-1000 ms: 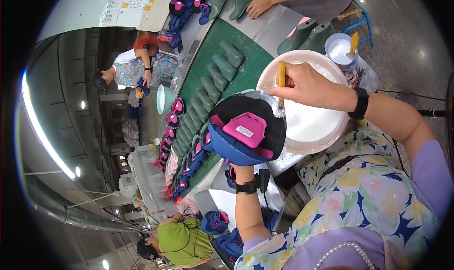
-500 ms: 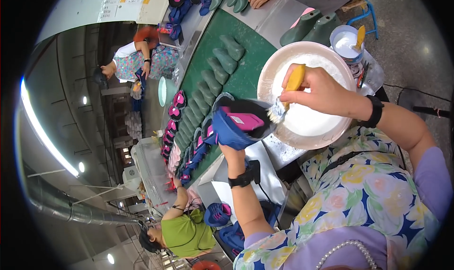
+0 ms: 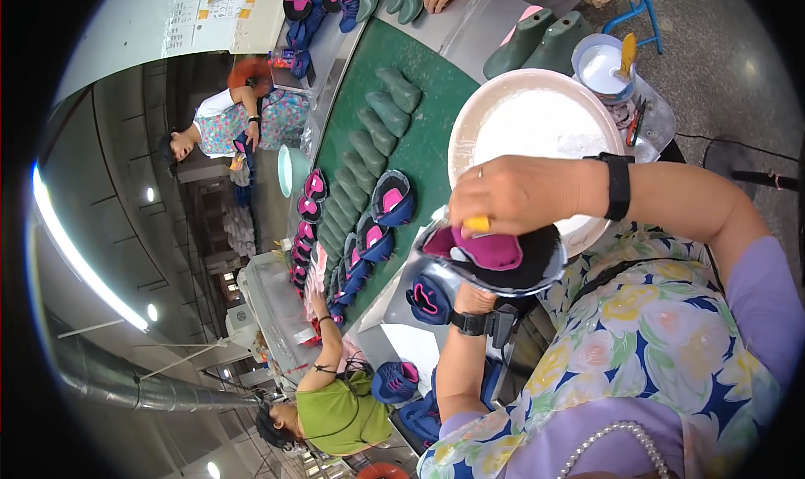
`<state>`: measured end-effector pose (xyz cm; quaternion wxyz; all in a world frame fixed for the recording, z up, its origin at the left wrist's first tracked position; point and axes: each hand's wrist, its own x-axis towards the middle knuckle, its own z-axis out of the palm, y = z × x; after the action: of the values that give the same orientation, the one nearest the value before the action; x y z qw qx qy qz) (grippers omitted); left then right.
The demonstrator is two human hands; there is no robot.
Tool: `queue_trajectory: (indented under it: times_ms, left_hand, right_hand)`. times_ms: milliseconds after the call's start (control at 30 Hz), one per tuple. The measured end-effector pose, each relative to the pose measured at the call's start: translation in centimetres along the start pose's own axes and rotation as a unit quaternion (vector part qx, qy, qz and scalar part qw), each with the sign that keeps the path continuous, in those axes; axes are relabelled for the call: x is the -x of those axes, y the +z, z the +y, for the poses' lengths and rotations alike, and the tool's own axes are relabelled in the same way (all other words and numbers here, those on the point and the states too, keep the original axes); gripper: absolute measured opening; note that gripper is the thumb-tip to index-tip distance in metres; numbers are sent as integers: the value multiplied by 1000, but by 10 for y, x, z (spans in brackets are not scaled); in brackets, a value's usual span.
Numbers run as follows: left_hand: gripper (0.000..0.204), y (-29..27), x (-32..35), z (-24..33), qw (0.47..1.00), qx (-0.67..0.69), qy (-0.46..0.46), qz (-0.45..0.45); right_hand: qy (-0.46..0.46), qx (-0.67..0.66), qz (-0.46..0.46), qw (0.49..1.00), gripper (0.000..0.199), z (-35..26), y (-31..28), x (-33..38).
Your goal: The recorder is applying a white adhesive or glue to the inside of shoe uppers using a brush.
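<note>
Brush [image 3: 476, 224] yellow-handled, pinched in our right hand [image 3: 520, 196], fingers curled tight round it, bristles down on the shoe upper [image 3: 495, 259]. Upper is black with a pink insert and blue trim, held up from below by our left hand [image 3: 475, 298] (mostly hidden beneath it, so we cannot tell how the fingers close, only that they carry it). It sits just in front of the big white bowl [image 3: 470, 131], above the bench edge.

Step in hand, as we judge it: coating the upper's inside with whatever the bowl holds. Next move likely calls for working the bristles across the uncoated part while the left hand tilts the upper to expose it, then a fresh dip.

Nearby: green lasts [image 3: 369, 144] in a row on the green belt [image 3: 432, 114], finished uppers [image 3: 392, 198] beside them, a small tub [image 3: 602, 67] past the bowl. Co-workers sit along the line.
</note>
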<state>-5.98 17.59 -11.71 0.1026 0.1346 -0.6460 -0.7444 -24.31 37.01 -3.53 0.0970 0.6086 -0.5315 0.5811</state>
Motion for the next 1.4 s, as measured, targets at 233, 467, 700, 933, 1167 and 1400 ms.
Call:
queue_trajectory:
  times_ms: [233, 467, 700, 933, 1167, 1400]
  left_hand:
    - [50, 2, -22, 23, 998, 53, -29, -6]
    - [48, -10, 2, 52, 993, 108, -48, -7]
    - [48, -19, -3, 46, 1000, 16, -16, -7]
    - [47, -47, 8, 38, 986, -155, 51, 33]
    - [47, -79, -39, 29, 935, -324, 117, 89]
    - [46, -104, -60, 16, 843, -470, 206, 159]
  right_hand:
    - [218, -37, -38, 974, 25, 6, -24, 10]
    - [373, -50, -144, 915, 23, -1, -48, 11]
    - [148, -5, -36, 988, 22, -2, -22, 13]
    - [188, -39, 15, 981, 16, -10, -36, 14]
    - [297, -74, 2, 952, 17, -25, -29, 20]
    - [287, -106, 35, 951, 17, -20, -17, 23]
